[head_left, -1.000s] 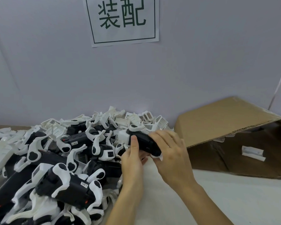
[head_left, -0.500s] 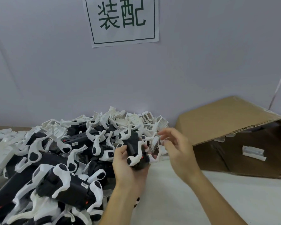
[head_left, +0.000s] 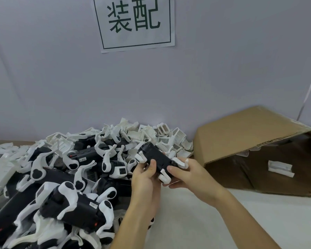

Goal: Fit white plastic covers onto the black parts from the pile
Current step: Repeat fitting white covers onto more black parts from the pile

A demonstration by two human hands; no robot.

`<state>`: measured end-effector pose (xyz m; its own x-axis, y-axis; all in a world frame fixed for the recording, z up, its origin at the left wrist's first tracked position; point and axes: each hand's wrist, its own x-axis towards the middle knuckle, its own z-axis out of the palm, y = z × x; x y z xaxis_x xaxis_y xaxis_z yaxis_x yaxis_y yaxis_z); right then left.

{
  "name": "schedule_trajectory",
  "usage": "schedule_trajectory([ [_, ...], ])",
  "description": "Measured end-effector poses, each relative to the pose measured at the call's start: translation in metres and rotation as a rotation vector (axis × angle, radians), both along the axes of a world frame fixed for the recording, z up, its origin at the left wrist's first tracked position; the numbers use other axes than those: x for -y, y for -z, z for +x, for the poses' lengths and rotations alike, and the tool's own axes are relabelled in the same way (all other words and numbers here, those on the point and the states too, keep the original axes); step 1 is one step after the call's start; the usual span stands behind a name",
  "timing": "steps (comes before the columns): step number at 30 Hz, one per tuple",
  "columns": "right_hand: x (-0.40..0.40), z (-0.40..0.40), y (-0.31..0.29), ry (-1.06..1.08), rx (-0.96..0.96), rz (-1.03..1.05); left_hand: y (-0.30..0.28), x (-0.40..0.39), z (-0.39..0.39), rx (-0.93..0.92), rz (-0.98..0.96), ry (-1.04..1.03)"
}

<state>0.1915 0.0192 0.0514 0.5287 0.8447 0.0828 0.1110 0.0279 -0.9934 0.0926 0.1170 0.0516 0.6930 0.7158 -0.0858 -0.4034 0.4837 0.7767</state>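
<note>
Here, the left hand [head_left: 144,177] and right hand [head_left: 190,174] both grip the black part [head_left: 155,159], fingers curled around it, just right of the pile [head_left: 61,177], presumably steadying it for cover fitting.

Two hands are in view, a left hand [head_left: 144,178] and a right hand [head_left: 190,174], and between them they hold one black part [head_left: 155,159] with white legs. The pile [head_left: 61,177] at left holds too many black parts to count exactly; about six or seven black bodies show plainly, the rest being half buried. The loose white covers [head_left: 169,139] heaped at the back of the pile number well over a dozen, and their edges run together too much for a firm count. There is one cardboard box [head_left: 250,133] lying on its side, with one white piece [head_left: 280,168] inside it. One paper sign [head_left: 134,22] hangs on the wall, bearing two printed characters.
</note>
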Motion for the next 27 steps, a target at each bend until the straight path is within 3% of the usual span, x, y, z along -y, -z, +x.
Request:
schedule_trajectory([
  [10, -0.0051, -0.0008, 0.008, -0.032, -0.215, 0.085, 0.0042, -0.0041, 0.0027, -0.017, 0.008, -0.035],
  [23, -0.0089, -0.0065, 0.0104, 0.054, -0.051, 0.016, 0.0038, -0.0052, 0.0015, 0.03, -0.002, -0.051],
  [27, -0.0092, -0.0074, 0.0086, 0.043, -0.093, 0.034, 0.0033, -0.0035, 0.0022, 0.029, 0.003, -0.044],
])
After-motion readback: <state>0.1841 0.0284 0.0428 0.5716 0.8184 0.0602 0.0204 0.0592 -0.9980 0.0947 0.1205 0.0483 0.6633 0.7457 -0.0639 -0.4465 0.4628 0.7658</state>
